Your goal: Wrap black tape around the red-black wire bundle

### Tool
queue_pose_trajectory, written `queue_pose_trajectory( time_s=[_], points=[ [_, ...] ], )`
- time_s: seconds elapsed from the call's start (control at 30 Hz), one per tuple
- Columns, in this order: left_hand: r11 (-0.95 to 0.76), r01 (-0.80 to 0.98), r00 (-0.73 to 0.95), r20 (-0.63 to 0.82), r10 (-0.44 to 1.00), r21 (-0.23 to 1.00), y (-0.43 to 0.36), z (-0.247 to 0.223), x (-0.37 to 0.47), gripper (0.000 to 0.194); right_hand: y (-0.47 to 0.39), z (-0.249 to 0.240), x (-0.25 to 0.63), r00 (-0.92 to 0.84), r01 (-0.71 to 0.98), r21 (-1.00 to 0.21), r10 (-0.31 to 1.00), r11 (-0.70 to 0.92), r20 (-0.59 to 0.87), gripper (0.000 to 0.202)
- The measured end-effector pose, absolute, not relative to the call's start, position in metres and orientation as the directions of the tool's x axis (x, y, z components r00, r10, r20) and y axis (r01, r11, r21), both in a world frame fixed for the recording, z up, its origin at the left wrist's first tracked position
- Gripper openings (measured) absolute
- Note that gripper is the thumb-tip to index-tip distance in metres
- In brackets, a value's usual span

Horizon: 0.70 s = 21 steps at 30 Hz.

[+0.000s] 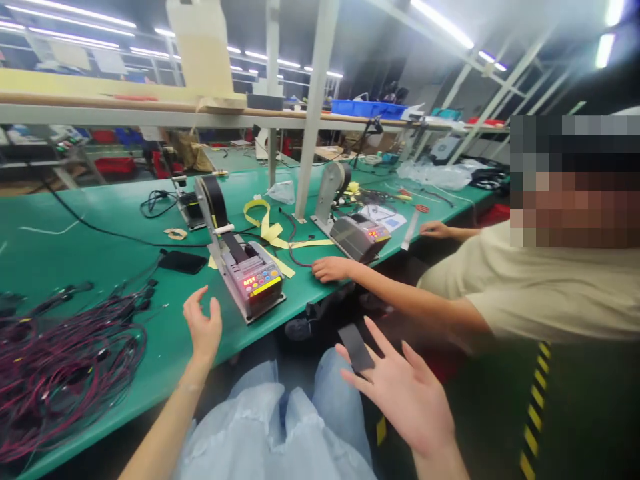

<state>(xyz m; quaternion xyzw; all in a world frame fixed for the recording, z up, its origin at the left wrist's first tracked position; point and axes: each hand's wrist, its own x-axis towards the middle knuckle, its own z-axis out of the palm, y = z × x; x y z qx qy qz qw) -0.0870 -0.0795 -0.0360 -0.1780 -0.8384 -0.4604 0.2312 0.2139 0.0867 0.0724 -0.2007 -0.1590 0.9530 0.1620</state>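
My left hand (201,327) is raised over the green table edge, fingers curved and apart, holding nothing. It is nearest to a grey tape dispenser (260,287) with a lit red display and a roll of black tape (214,200) on its stand. Over my lap, my right hand (405,387) shows its palm with the fingers spread. A short piece of black tape (356,348) lies across its fingers and seems to cling to them. A black phone-like slab (184,261) lies behind my left hand. Left of that hand is a heap of dark red and black wire harnesses (75,367).
A co-worker in a beige shirt (530,287) sits at the right, one hand (333,269) on the table holding a thin dark red wire. Before them stands a second tape dispenser (357,235). Yellow strips (273,233) lie between the machines. A metal post (314,113) rises behind.
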Motion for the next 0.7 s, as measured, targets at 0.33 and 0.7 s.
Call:
queue_pose_trajectory(
  time_s=[0.33,0.7],
  points=[
    [-0.185,0.940,0.033,0.463,0.886,0.288,-0.046,0.052,0.060,0.037,0.055,0.062,0.197,-0.906,-0.160,-0.306,0.262,-0.939,-0.331,0.053],
    [-0.309,0.934,0.161,0.563,0.810,0.177,-0.050,0.038,0.044,0.014,0.062,0.037,0.187,-0.892,0.041,-0.339,0.119,-0.940,-0.436,0.054]
  ],
)
